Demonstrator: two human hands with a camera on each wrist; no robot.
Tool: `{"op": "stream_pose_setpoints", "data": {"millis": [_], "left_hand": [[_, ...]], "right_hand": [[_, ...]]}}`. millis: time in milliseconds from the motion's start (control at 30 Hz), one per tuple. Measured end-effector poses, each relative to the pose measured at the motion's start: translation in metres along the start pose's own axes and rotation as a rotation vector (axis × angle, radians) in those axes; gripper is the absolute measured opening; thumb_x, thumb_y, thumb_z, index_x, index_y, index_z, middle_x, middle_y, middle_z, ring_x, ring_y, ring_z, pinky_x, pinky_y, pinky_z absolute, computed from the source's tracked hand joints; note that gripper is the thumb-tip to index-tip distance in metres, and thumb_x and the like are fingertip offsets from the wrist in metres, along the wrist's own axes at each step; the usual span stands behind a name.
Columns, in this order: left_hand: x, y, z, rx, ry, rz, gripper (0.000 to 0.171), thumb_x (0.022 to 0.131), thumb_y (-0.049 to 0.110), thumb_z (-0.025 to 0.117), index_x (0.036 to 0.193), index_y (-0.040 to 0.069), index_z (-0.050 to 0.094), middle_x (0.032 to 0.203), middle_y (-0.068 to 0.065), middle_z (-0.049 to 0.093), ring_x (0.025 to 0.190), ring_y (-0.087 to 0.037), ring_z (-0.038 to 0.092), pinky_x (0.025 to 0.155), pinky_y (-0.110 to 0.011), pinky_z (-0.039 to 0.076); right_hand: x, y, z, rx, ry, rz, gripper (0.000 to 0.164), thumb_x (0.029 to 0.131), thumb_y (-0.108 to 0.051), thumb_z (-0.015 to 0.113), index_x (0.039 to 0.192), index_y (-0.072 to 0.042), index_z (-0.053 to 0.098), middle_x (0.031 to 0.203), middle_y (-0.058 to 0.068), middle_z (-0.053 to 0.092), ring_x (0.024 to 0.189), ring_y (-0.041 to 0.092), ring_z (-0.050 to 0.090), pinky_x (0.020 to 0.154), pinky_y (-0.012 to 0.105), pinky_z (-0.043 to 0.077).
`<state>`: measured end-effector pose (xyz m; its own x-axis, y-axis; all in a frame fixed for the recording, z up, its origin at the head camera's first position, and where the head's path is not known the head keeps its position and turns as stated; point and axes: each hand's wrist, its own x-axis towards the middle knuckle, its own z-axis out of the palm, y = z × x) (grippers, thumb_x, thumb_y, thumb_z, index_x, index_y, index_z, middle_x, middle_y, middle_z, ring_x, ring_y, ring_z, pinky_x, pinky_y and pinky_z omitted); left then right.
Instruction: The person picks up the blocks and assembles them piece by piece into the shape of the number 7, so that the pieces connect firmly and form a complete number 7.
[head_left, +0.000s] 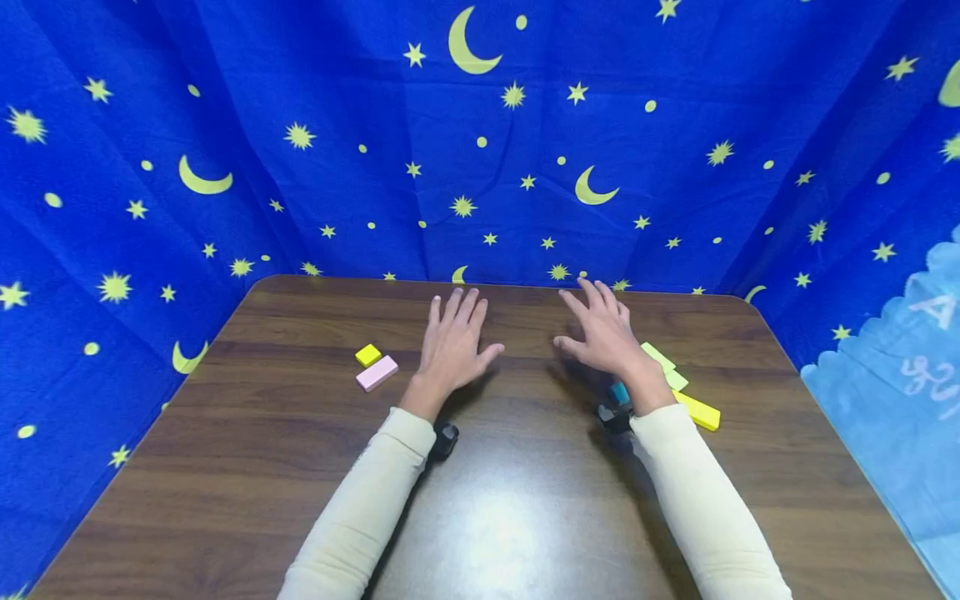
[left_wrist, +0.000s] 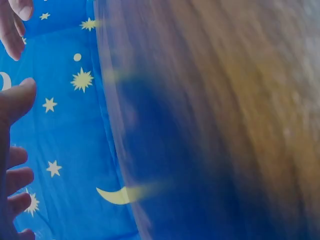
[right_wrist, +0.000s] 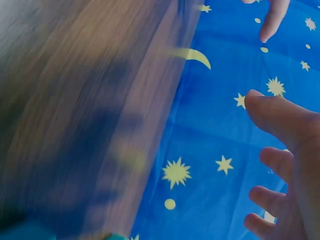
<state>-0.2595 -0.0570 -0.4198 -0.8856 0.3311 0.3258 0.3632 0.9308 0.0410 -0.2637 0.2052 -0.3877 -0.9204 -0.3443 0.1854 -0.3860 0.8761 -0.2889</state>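
Over the middle of the table my left hand [head_left: 454, 343] is spread with straight fingers, holding nothing. To its left lie a small yellow block [head_left: 368, 356] and a pink block [head_left: 377, 374], side by side. My right hand [head_left: 602, 333] hovers with fingers apart and palm free, toward the right side. Beside its wrist lie pale green blocks [head_left: 658, 358] and a long yellow block [head_left: 699, 412]. A teal block [head_left: 619, 392] shows partly from behind that wrist. In the right wrist view the thumb [right_wrist: 280, 117] stands well away from the fingers.
The brown wooden table [head_left: 300, 492] ends at a blue curtain [head_left: 360, 100] with yellow stars and moons. A light blue cloth [head_left: 892, 375] with lettering hangs at the right. Each wrist wears a black camera, such as the left one [head_left: 445, 441].
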Motion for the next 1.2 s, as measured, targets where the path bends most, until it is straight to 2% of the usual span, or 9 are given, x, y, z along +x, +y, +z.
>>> {"op": "stream_pose_setpoints", "data": {"millis": [267, 400, 567, 700, 800, 967, 1200], "left_hand": [[0.001, 0.017, -0.007, -0.024, 0.08, 0.134, 0.061, 0.09, 0.044, 0.068, 0.141, 0.014, 0.054, 0.152, -0.006, 0.049, 0.145, -0.028, 0.04, 0.122, -0.054, 0.027], [0.003, 0.036, -0.008, -0.032, 0.079, 0.215, 0.056, 0.09, 0.043, 0.068, 0.138, 0.015, 0.057, 0.15, -0.003, 0.052, 0.143, -0.026, 0.042, 0.121, -0.051, 0.03], [0.003, 0.062, -0.005, -0.04, 0.058, 0.299, 0.053, 0.091, 0.042, 0.066, 0.138, 0.018, 0.058, 0.148, 0.0, 0.054, 0.142, -0.023, 0.044, 0.12, -0.048, 0.033], [0.004, 0.08, -0.005, -0.071, 0.009, 0.34, 0.052, 0.094, 0.042, 0.064, 0.14, 0.018, 0.057, 0.149, 0.001, 0.054, 0.141, -0.021, 0.045, 0.118, -0.045, 0.036], [0.005, 0.091, -0.004, -0.124, -0.061, 0.363, 0.052, 0.096, 0.04, 0.061, 0.143, 0.018, 0.054, 0.151, 0.0, 0.051, 0.141, -0.021, 0.046, 0.117, -0.042, 0.038], [0.006, 0.11, 0.001, -0.204, -0.157, 0.414, 0.051, 0.098, 0.038, 0.058, 0.145, 0.018, 0.052, 0.152, 0.001, 0.05, 0.14, -0.019, 0.047, 0.113, -0.038, 0.043], [0.001, 0.136, 0.009, -0.179, -0.234, 0.478, 0.051, 0.099, 0.041, 0.056, 0.147, 0.023, 0.049, 0.155, 0.006, 0.047, 0.141, -0.015, 0.046, 0.11, -0.034, 0.045]], "right_hand": [[-0.02, 0.015, -0.02, 0.063, -0.04, -0.039, 0.065, 0.092, -0.027, 0.068, 0.15, -0.011, 0.043, 0.161, 0.021, 0.028, 0.149, 0.046, 0.017, 0.111, 0.076, 0.019], [-0.032, 0.027, -0.028, 0.065, -0.037, -0.065, 0.057, 0.094, -0.022, 0.066, 0.146, -0.007, 0.047, 0.157, 0.024, 0.034, 0.146, 0.048, 0.024, 0.11, 0.075, 0.022], [-0.045, 0.044, -0.034, 0.055, -0.056, -0.046, 0.054, 0.095, -0.018, 0.065, 0.144, -0.004, 0.049, 0.155, 0.026, 0.036, 0.143, 0.048, 0.028, 0.112, 0.071, 0.023], [-0.054, 0.057, -0.038, 0.044, -0.073, -0.034, 0.051, 0.096, -0.015, 0.062, 0.144, -0.004, 0.049, 0.154, 0.027, 0.037, 0.142, 0.049, 0.03, 0.112, 0.069, 0.026], [-0.06, 0.067, -0.04, 0.037, -0.081, -0.023, 0.047, 0.097, -0.01, 0.058, 0.143, -0.002, 0.05, 0.152, 0.027, 0.039, 0.14, 0.05, 0.032, 0.112, 0.068, 0.028], [-0.07, 0.084, -0.038, 0.07, -0.074, 0.0, 0.04, 0.095, 0.001, 0.053, 0.134, 0.001, 0.057, 0.139, 0.026, 0.052, 0.131, 0.048, 0.041, 0.107, 0.067, 0.032], [-0.076, 0.1, -0.026, 0.029, -0.129, 0.041, 0.041, 0.092, -0.002, 0.058, 0.134, 0.0, 0.059, 0.128, 0.024, 0.059, 0.123, 0.046, 0.049, 0.103, 0.065, 0.038]]}}
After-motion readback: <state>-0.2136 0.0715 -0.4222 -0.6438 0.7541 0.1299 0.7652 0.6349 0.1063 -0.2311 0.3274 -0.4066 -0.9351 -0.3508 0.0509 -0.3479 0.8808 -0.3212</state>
